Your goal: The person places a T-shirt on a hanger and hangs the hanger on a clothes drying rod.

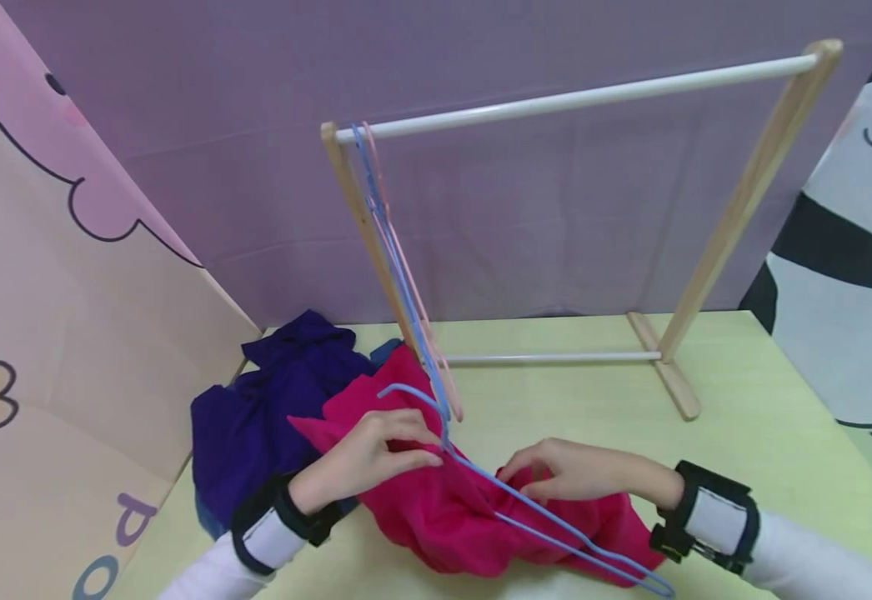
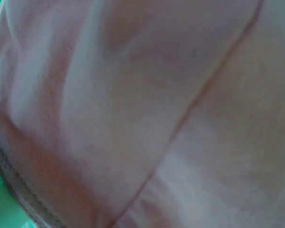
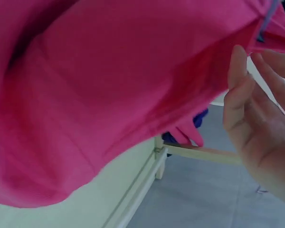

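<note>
A red garment lies bunched on the table beneath both hands. A blue hanger slants over it, hook at the upper left; its left arm is hidden in the cloth. My left hand pinches the hanger at the base of its hook, thumb and index fingertip right at the neck. With thumb and fingers my right hand pinches the garment below the hanger's shoulder. In the right wrist view those fingers meet the edge of the red cloth. Pale, blurred fabric fills the left wrist view.
A rack with a white top rail and wooden posts stands behind. More blue and pink hangers hang at its left end. A dark blue garment lies heaped at the left, beside the curtain wall.
</note>
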The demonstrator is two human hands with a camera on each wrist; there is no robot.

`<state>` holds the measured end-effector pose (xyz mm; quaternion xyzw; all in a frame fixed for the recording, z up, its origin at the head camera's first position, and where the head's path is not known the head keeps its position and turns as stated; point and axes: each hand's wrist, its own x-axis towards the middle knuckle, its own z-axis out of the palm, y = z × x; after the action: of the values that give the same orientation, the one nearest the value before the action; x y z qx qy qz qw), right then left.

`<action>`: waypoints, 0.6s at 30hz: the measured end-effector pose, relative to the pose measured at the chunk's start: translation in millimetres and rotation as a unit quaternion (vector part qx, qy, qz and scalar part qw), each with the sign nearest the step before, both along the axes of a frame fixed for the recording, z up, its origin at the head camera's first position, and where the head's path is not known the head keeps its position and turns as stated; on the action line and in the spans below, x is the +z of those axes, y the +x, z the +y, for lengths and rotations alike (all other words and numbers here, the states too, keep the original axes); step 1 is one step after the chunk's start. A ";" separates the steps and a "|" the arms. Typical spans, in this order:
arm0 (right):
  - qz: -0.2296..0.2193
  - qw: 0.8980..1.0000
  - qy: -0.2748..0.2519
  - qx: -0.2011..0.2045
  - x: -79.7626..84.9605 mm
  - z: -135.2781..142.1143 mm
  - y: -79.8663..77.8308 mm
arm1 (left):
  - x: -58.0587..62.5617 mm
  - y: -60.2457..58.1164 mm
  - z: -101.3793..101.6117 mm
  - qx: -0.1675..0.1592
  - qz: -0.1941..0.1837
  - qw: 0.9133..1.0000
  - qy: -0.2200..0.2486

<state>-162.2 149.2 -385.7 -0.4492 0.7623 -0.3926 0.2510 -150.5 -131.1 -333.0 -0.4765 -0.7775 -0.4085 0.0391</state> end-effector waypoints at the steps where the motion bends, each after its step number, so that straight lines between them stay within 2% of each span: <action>1: 0.021 1.000 0.010 -0.003 -1.6 -0.1 0.6 | 0.3 -0.1 -0.5 0.003 -0.002 1.000 0.000; 4: 0.096 0.995 0.035 -0.010 -7.4 3.3 1.7 | 0.9 -0.2 -3.1 0.013 -0.009 1.000 -0.002; 7: 0.161 0.985 0.056 -0.019 -13.3 11.2 2.7 | 0.3 -0.2 -6.3 0.023 -0.006 1.000 0.000; 9: 0.188 0.980 0.057 -0.024 -17.5 17.7 4.1 | -0.3 0.0 -8.4 0.029 -0.004 1.000 0.003; 11: 0.189 0.981 0.040 -0.027 -21.7 25.1 6.2 | -1.1 0.5 -10.3 0.034 -0.009 0.999 0.011; 14: 0.203 0.978 -0.013 -0.037 -27.6 35.1 10.3 | -2.8 1.7 -12.5 0.048 -0.020 0.998 0.030; 16: 0.218 0.973 -0.061 -0.041 -29.9 41.3 13.3 | -4.8 2.5 -14.0 0.064 -0.017 0.997 0.045; 18: 0.219 0.969 -0.097 -0.065 -30.9 46.7 17.3 | -7.5 3.0 -15.4 0.083 -0.006 0.995 0.061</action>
<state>-144.9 195.9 -416.6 -0.4963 0.7843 -0.3722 0.0069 -147.5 -146.5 -340.5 -0.4047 -0.7884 -0.4529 0.0974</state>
